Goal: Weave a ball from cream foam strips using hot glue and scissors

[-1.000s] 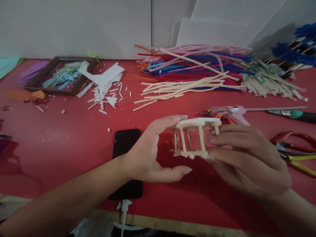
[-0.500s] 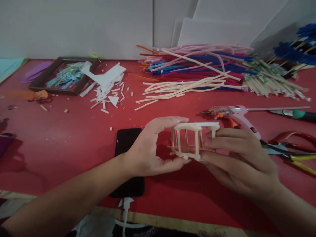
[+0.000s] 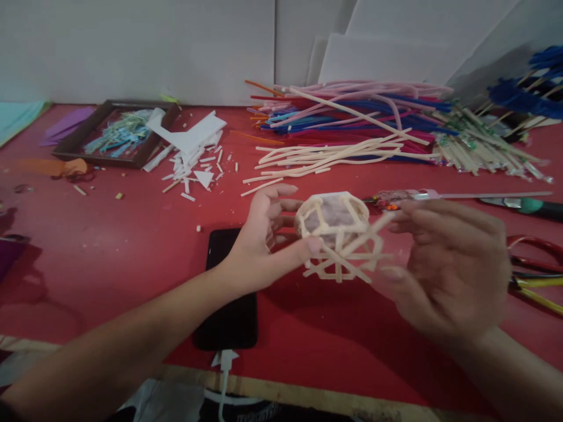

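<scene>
A small cage-like frame of cream sticks [image 3: 338,228] is tilted above the red table, its star of crossed sticks facing me. A pale, cloudy panel shows in its upper part. My left hand [image 3: 268,246] grips the frame from the left, thumb on the near edge and fingers behind, partly hidden. Just right of it, my right hand [image 3: 453,269] has thumb and fingers apart, close to the stick ends; I cannot tell whether they touch. Behind the right hand, a hot glue gun [image 3: 424,194] lies largely covered.
A black phone [image 3: 229,328] with a white cable lies under my left wrist. Pipe cleaners [image 3: 352,105] and cream strips [image 3: 325,158] are piled at the back. White scraps [image 3: 189,146] and a brown tray [image 3: 105,158] sit at the left, pliers [image 3: 534,287] at the right.
The frame has turned from upright, side-on, to tilted with its crossed sticks toward me. My right hand has let go and moved slightly right. My left hand still holds on.
</scene>
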`<state>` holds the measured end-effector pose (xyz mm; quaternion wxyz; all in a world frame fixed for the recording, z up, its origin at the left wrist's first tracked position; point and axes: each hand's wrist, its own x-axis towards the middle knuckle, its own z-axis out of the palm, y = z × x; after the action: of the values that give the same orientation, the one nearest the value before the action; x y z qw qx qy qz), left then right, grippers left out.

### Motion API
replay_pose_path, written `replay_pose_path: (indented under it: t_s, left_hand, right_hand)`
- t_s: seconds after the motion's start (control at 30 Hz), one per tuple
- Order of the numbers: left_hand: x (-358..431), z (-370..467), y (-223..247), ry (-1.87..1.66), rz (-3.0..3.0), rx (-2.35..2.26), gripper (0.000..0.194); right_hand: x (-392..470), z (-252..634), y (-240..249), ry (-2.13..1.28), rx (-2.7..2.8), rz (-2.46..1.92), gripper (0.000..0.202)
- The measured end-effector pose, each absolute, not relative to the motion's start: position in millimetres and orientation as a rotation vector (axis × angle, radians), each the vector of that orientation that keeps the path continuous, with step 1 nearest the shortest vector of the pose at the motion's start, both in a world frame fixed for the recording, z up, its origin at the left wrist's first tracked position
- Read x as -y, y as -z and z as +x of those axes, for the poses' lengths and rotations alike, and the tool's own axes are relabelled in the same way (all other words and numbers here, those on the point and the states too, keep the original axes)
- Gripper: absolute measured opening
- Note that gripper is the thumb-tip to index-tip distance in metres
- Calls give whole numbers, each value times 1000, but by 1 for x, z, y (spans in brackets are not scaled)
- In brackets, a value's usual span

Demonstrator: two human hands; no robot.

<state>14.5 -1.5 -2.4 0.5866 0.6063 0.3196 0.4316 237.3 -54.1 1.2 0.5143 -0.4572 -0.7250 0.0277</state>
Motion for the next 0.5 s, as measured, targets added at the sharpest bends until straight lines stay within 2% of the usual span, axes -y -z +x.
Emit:
replay_pose_path:
  t_s: [0.1, 0.2, 0.5]
  left_hand:
    - [-6, 14, -2, -902, 1163, -817, 56]
    - [-8, 15, -6, -850, 1021, -850, 56]
    - [0, 19, -8, -805, 973, -889, 49]
  right_hand:
    - [57, 240, -1, -395, 1535, -1217, 26]
    - [64, 240, -4, -555, 1515, -1253, 13]
    - [65, 228, -10, -692, 1550, -1202, 22]
